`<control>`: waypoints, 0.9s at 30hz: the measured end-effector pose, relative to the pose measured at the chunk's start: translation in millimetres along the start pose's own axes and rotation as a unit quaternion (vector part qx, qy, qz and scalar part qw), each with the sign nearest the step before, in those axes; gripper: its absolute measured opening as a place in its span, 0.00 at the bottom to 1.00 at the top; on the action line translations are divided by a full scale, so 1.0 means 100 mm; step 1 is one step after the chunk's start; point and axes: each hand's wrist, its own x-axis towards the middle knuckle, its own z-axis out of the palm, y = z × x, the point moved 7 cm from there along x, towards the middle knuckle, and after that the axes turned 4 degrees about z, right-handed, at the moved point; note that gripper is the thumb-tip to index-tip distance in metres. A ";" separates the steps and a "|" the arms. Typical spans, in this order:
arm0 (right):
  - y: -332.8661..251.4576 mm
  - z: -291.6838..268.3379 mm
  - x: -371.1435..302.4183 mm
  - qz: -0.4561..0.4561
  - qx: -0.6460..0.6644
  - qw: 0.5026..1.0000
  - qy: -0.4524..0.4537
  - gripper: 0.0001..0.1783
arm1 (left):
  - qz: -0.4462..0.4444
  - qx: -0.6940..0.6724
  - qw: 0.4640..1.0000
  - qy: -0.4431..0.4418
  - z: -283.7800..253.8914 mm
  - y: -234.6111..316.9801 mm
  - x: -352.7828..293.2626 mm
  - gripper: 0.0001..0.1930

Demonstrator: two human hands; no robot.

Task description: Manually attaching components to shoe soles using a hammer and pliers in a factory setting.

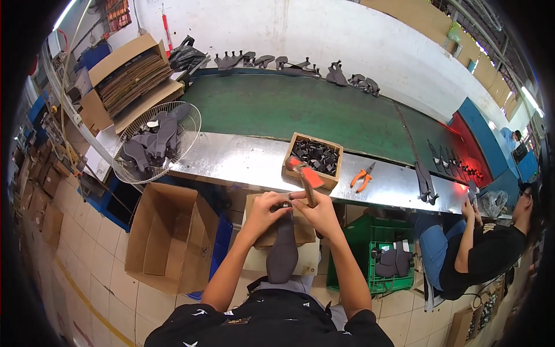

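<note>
A dark grey paddle-shaped padded piece (282, 254) lies before me, its wide end toward my body and its narrow end under my fingers. My left hand (263, 213) is closed in a pinch at that narrow end, by a small dark part too small to make out. My right hand (318, 215) holds a hammer (310, 180) with an orange head and wooden handle, head pointing away from me. Its thumb and forefinger also meet at the tip of the padded piece. Under the piece stands a cardboard-coloured block (302, 230).
A wooden box (290, 151) of small black parts and orange-handled pliers (362, 177) sit on the metal bench edge. Beyond runs a green conveyor belt (277, 110). Left are a wire basket (193, 136) and a cardboard box (139, 246); right, a green crate (347, 263) and a co-worker (483, 248).
</note>
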 end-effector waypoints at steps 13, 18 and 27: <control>-0.25 0.21 -0.07 -0.146 -0.265 0.952 -0.048 0.11 | 0.004 0.052 0.999 -0.003 -0.06 -0.17 -0.07 0.21; -0.33 0.26 -0.09 -0.155 -0.251 0.954 -0.050 0.10 | 0.003 -0.014 1.000 -0.010 -0.08 -0.19 -0.07 0.21; -0.50 0.07 -0.30 -0.127 -0.152 0.980 0.023 0.17 | -0.065 -0.094 0.993 -0.019 -0.04 -0.20 -0.01 0.15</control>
